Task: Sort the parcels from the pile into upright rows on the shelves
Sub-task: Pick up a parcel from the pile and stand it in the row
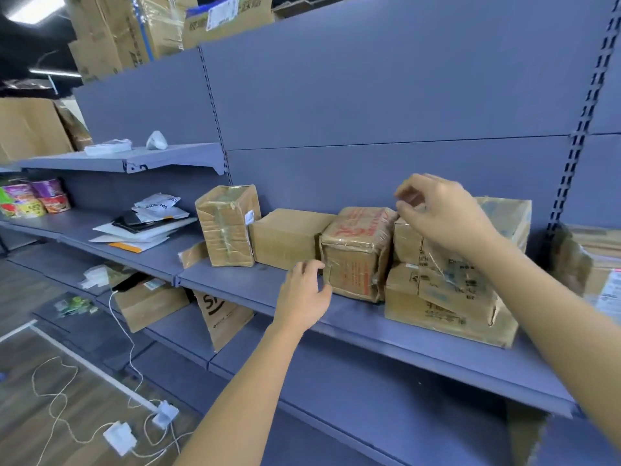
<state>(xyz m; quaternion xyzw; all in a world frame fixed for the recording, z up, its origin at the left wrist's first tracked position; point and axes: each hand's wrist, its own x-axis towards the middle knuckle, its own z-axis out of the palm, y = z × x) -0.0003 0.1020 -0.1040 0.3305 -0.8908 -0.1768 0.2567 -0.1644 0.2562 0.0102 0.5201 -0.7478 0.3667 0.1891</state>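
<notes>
Straightening is underway on the shelf [369,334]: left hand [304,290], fingers loosely apart, sits at the red-printed parcel's [356,253] front corner, right hand [443,213] hovers empty over the stacked boxes [437,297] alongside; next, probably, squaring that parcel into line.

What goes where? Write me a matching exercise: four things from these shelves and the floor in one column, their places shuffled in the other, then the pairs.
Things
1. red-printed box
2. instant noodle cups
3. white chargers
4. mailer envelopes

Places
A. on the wooden floor, cords attached
B. in the box row, beside the left hand
C. at the far left edge of the view
D. piled flat, left of the tall taped box

Pairs: 1-B, 2-C, 3-A, 4-D
</notes>
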